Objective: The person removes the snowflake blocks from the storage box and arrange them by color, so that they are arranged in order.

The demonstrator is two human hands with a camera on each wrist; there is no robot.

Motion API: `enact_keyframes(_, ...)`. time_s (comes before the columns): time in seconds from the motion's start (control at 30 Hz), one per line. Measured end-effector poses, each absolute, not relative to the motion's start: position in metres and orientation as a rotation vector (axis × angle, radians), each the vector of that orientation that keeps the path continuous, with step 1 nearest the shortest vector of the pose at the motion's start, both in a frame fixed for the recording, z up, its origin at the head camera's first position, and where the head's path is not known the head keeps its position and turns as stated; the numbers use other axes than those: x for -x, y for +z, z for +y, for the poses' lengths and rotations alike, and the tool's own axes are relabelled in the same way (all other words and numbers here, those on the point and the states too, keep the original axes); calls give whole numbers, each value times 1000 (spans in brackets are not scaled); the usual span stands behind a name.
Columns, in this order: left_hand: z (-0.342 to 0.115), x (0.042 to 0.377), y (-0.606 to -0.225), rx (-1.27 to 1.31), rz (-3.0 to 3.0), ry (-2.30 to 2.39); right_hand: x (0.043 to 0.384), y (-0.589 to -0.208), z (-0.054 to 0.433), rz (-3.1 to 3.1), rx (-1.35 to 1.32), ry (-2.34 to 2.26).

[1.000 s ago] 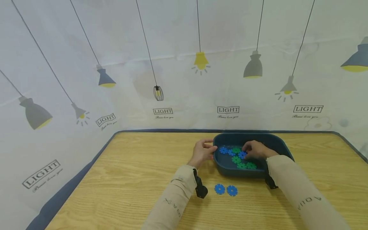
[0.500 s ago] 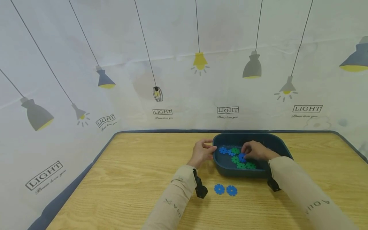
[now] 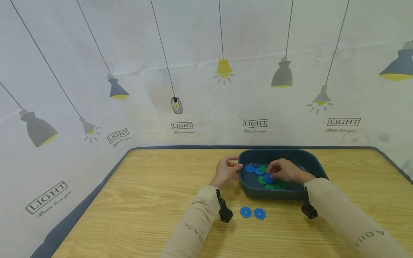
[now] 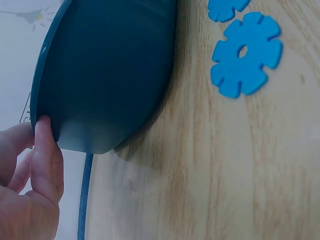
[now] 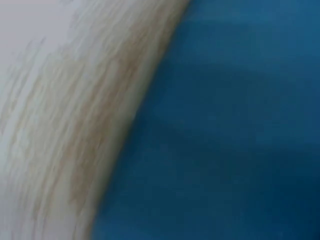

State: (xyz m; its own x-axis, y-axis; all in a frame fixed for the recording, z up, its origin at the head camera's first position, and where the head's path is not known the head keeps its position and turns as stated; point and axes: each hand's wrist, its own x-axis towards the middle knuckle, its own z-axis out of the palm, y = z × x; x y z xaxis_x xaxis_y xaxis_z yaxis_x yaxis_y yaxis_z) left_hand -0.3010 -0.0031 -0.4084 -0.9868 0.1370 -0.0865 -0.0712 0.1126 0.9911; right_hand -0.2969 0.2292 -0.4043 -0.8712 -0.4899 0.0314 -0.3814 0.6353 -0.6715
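A dark blue plastic bin [image 3: 271, 193] holds several blue and green notched discs, shaped like snowflake building pieces. My left hand [image 3: 224, 172] pinches the bin's left rim; the left wrist view shows its fingers [image 4: 46, 165] right at that edge. Inside the bin, my right hand [image 3: 285, 171] pinches a blue notched disc [image 3: 268, 178] between thumb and fingers, over green discs [image 3: 271, 186]. Left of it lie other blue discs [image 3: 250, 168] beside a green disc [image 3: 262, 169]. The right wrist view is blurred and shows the bin wall [image 5: 225, 130] without the hand.
Two blue notched discs lie side by side on the wooden table [image 3: 155, 200] in front of the bin, a left disc [image 3: 246, 212] and a right disc [image 3: 259, 214]. Behind the table hangs a wall covering [image 3: 213, 125] printed with lamps.
My right hand has shifted slightly left inside the bin, and the blue disc at its fingertips has moved left and down with it. The left hand keeps its place at the rim.
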Motion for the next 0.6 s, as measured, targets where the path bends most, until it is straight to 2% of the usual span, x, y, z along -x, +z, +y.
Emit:
enact_keyframes(0.3,-3,302,-410,-76,2221,1993,285,-393,236,2595,601,-1350)
enact_keyframes(0.6,-3,302,-410,-81,2234,1991,271,-385,239,2574,547,-1428)
